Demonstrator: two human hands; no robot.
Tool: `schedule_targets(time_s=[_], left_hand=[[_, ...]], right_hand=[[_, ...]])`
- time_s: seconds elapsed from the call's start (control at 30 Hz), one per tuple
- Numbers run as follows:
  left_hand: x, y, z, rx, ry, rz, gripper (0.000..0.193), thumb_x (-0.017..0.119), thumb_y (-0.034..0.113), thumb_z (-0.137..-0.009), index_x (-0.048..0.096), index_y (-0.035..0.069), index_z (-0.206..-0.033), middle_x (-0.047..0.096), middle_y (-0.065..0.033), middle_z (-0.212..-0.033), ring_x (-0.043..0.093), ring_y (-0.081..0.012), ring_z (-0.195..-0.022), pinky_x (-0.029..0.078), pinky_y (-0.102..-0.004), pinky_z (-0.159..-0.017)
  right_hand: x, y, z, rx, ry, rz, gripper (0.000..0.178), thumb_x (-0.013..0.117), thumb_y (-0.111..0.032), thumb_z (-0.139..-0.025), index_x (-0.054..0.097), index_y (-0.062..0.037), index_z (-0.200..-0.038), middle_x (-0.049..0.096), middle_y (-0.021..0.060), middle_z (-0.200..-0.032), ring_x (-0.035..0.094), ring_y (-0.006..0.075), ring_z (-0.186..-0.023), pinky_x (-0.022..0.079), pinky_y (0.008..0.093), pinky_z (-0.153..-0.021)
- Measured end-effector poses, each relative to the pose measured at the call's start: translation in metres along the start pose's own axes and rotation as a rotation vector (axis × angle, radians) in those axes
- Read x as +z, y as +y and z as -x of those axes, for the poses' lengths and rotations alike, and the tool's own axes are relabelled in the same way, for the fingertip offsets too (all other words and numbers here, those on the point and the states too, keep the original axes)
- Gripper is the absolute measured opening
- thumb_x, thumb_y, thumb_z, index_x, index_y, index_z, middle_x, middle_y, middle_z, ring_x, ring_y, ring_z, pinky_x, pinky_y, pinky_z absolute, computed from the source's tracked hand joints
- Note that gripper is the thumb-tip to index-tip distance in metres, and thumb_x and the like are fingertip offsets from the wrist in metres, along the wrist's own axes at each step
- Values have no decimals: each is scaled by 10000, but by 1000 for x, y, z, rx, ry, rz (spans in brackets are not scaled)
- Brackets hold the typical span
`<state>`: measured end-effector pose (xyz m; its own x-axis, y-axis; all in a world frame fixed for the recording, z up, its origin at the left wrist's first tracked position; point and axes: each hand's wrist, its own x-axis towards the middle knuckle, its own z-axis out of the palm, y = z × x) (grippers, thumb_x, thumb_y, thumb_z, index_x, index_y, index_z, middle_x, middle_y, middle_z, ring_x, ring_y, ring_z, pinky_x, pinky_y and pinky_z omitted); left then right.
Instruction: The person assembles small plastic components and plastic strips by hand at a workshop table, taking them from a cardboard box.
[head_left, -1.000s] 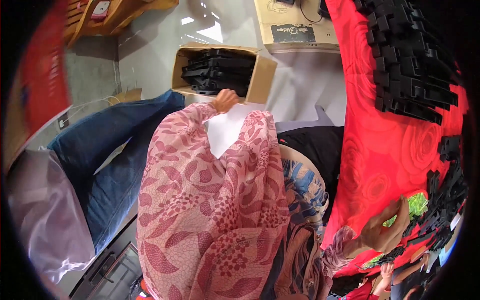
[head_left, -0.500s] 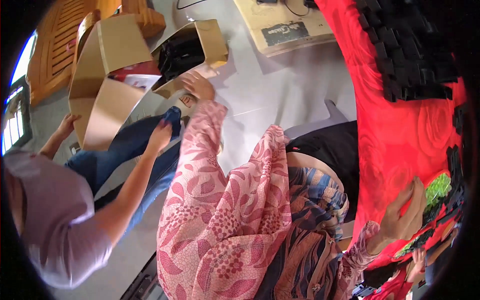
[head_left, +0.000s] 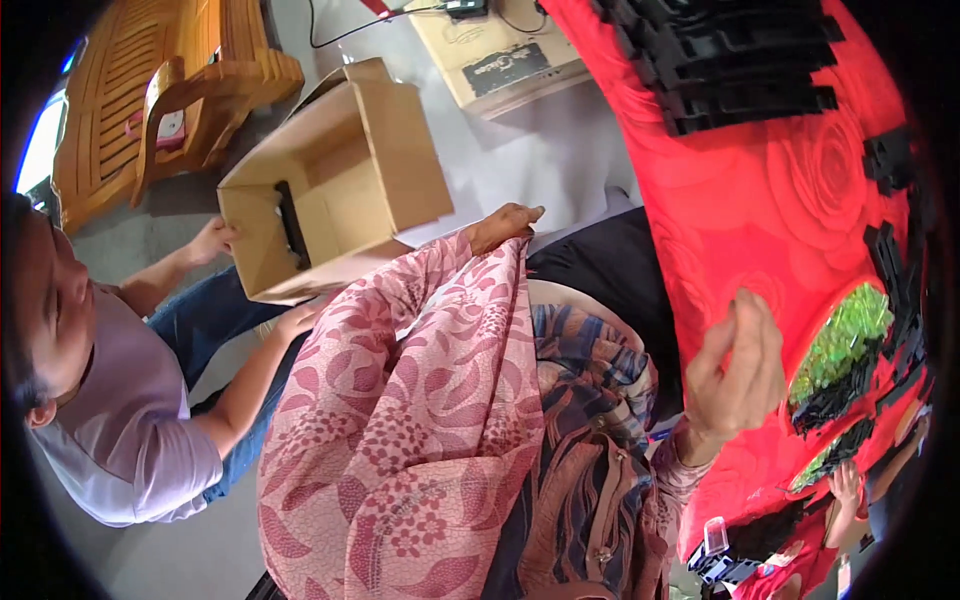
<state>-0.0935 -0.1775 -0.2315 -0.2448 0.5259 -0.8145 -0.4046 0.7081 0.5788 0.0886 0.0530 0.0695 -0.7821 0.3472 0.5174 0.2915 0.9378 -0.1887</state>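
Note:
My left hand (head_left: 505, 226) is beside the tip of my pink floral garment (head_left: 400, 420), above my lap. Its fingers are pressed together and point right; whether anything is between them is hidden. Over the red rose-patterned cloth (head_left: 690, 240) my right hand (head_left: 738, 375) is raised, thumb apart from loosely bent fingers, holding nothing visible. Near it lie a heap of clear green pieces (head_left: 845, 335) and black plastic parts (head_left: 895, 285). To the left, another person (head_left: 130, 400) holds a tilted cardboard box (head_left: 405, 150) with one black strip (head_left: 292, 225) inside.
A large pile of black slatted pieces (head_left: 730, 60) covers the far part of the cloth. Beyond the box are a wooden slatted bench (head_left: 125, 110) and a flat carton (head_left: 490, 60) with a cable. Another person's hand (head_left: 846, 485) reaches in at lower right.
My left hand has drawn back right, away from the boxes. My right hand has shifted left, its fingers now closer together. The other person's box has turned, showing its inside.

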Motion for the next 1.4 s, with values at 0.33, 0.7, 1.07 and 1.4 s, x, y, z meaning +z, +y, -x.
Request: schedule_targets(time_s=[0.33, 0.7, 1.07, 1.4], left_hand=[[52, 112, 70, 341, 137, -333, 341, 476, 190, -925, 591, -34, -1155, 658, -223, -1063, 629, -371, -987, 483, -395, -869], [33, 94, 92, 503, 330, -837, 179, 618, 109, -860, 566, 30, -1012, 606, -187, -946, 617, -401, -855, 501, -457, -735], [20, 23, 21, 256, 290, -1053, 305, 609, 246, -874, 473, 18, -1024, 572, -222, -984, 600, -438, -908, 488, -517, -739], [39, 30, -68, 179, 197, -1226, 415, 744, 268, -766, 577, 13, -1048, 646, -223, -1041, 651, -392, -960, 534, -483, -758]], right_hand=[[5, 8, 24, 5, -105, -29, 164, 550, 84, -808, 642, 84, -944, 645, 182, -846, 631, 243, -615, 489, 303, -480], [19, 6, 34, 30, -257, -166, 241, 591, 34, -796, 615, 91, -1029, 620, 182, -903, 649, 259, -689, 527, 316, -530], [25, -6, 36, -4, -401, -156, 254, 599, -67, -782, 611, 47, -1009, 593, 134, -883, 585, 191, -669, 477, 287, -543], [18, -17, 50, 12, -397, -50, 247, 594, -62, -784, 604, 54, -1003, 589, 143, -878, 579, 203, -659, 479, 291, -539]])
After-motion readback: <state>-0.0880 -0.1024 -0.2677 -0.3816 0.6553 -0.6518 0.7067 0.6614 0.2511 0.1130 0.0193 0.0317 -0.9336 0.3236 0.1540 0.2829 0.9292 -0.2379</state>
